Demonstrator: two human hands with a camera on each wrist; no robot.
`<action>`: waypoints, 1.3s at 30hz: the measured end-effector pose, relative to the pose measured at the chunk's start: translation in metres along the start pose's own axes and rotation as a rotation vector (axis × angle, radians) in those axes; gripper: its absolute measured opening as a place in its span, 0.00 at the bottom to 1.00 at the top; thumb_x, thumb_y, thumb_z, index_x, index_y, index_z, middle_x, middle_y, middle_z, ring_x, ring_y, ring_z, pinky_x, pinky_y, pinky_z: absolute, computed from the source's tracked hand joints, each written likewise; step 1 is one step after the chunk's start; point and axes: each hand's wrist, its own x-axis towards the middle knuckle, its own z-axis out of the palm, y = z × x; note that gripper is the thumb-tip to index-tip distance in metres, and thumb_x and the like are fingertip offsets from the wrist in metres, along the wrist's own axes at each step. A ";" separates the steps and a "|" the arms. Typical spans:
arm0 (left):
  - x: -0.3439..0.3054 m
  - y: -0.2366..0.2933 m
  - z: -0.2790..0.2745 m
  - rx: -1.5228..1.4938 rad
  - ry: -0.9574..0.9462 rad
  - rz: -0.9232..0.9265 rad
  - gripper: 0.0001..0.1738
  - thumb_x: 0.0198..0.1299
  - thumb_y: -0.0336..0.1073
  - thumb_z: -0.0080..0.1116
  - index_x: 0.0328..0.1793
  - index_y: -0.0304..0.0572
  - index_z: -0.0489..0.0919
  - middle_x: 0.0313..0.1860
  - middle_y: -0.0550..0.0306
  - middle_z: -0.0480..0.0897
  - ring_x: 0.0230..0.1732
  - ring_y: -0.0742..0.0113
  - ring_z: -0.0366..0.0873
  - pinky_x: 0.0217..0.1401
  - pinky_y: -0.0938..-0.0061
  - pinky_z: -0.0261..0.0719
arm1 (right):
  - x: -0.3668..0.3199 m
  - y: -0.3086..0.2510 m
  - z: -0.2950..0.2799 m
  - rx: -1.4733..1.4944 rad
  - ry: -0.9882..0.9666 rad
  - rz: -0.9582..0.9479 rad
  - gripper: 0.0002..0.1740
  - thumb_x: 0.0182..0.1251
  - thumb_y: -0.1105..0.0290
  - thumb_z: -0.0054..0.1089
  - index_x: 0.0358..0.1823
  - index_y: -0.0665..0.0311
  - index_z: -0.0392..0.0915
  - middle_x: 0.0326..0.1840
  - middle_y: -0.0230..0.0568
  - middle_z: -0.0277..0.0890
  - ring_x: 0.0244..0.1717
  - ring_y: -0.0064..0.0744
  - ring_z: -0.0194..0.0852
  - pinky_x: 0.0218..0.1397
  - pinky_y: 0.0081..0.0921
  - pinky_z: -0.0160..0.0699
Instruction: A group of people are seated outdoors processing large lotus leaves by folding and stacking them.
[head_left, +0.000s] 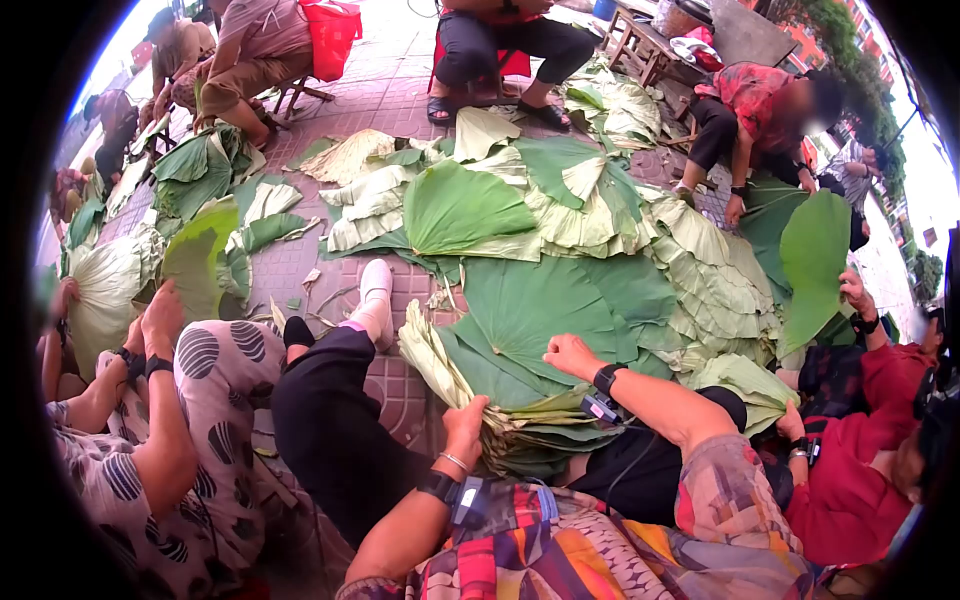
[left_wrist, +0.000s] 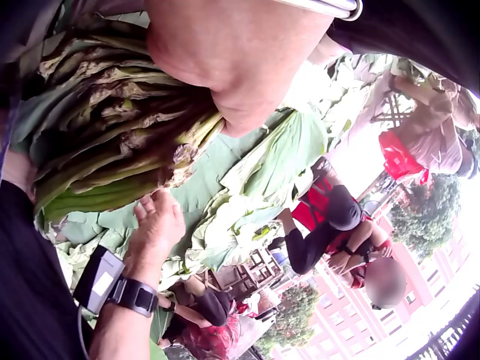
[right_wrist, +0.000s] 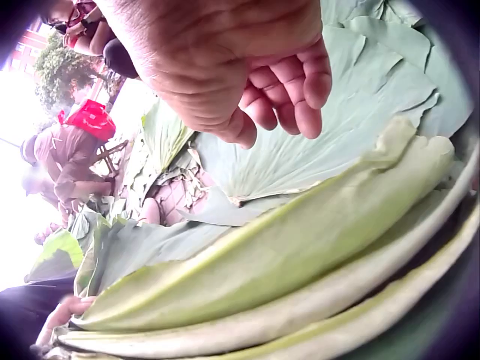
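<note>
A thick stack of folded lotus leaves lies across the person's lap, its layered brownish edges showing in the left wrist view. At the stack's left end, the left hand grips the folded leaves, thumb on top. The right hand hangs above a broad green lotus leaf, its fingers loosely bent with nothing between them. Pale green folded edges of the stack run below the right hand in the right wrist view.
More lotus leaves are spread over the paved ground ahead. People sit close on both sides, one in a red top at right and one in patterned trousers at left, handling leaves. A wooden stool stands behind.
</note>
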 end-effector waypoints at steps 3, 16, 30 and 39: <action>-0.001 0.000 0.001 0.035 0.045 0.003 0.21 0.39 0.32 0.61 0.39 0.21 0.74 0.33 0.49 0.78 0.29 0.65 0.76 0.32 0.72 0.74 | 0.023 -0.016 0.020 0.053 0.018 -0.152 0.14 0.47 0.63 0.59 0.32 0.67 0.75 0.31 0.48 0.76 0.35 0.42 0.75 0.41 0.33 0.73; -0.001 -0.003 0.000 0.101 0.078 0.043 0.17 0.43 0.32 0.61 0.37 0.24 0.75 0.30 0.52 0.79 0.26 0.66 0.76 0.28 0.71 0.74 | 0.067 -0.023 0.078 -0.178 0.137 -0.176 0.09 0.52 0.65 0.49 0.30 0.62 0.74 0.33 0.48 0.74 0.38 0.49 0.72 0.38 0.40 0.72; -0.010 0.010 0.002 -0.026 -0.024 -0.027 0.20 0.41 0.32 0.60 0.38 0.21 0.73 0.32 0.49 0.78 0.27 0.64 0.77 0.30 0.70 0.75 | -0.036 -0.102 -0.043 0.136 -0.259 -0.787 0.08 0.41 0.75 0.52 0.27 0.63 0.71 0.49 0.50 0.72 0.38 0.43 0.77 0.37 0.28 0.76; -0.009 0.009 -0.005 -0.215 -0.164 -0.110 0.17 0.47 0.34 0.60 0.38 0.28 0.73 0.30 0.50 0.78 0.27 0.61 0.78 0.31 0.68 0.78 | -0.055 -0.086 -0.002 0.211 -0.338 -0.914 0.07 0.38 0.75 0.52 0.22 0.66 0.67 0.39 0.53 0.74 0.45 0.51 0.72 0.45 0.35 0.72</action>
